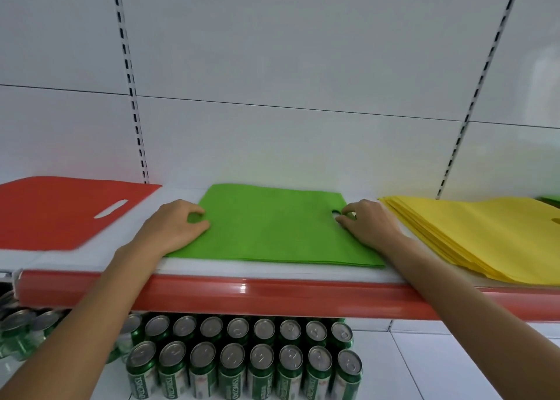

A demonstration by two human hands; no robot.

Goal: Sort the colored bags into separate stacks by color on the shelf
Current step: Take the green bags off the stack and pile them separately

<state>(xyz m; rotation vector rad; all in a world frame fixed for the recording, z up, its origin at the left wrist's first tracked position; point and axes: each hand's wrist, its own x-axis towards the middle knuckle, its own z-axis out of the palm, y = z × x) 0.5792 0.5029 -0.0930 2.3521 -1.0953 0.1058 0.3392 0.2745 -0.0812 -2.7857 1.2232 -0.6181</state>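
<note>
Nearest the lens: rows of green cans (242, 366) on the lower level, silver tops up, packed side by side; both bare forearms pass over them and reach up to the shelf (272, 296), which has a glossy red front lip. Left to right on the shelf: red bag (54, 214) lies flat at far left, its slot handle cutout showing white through it, its left side cut off by the frame. Small gap, then the left hand (172, 223), palm down on the left edge of the green bag (272, 227), fingers curled and thumb closing in, with a bit of green fabric showing between them, so it pinches that edge. The green bag sits flat mid-shelf, front edge close to the lip; it looks thin and I can't tell how many layers it has. The right hand (366, 223) is at the bag's right edge, fingertips curled in at the dark handle cutout and gripping the fabric there. Just right of that hand: yellow stack (485, 236), many bags with fanned edges showing along its left and front sides, apart from the green bag and running out of frame at right. A sliver of another green item (550, 200) sits behind the yellow stack at the far right edge, too small to identify. Behind everything is a white back panel with two slotted uprights, a left upright (133, 96) and a right upright (481, 81).
</note>
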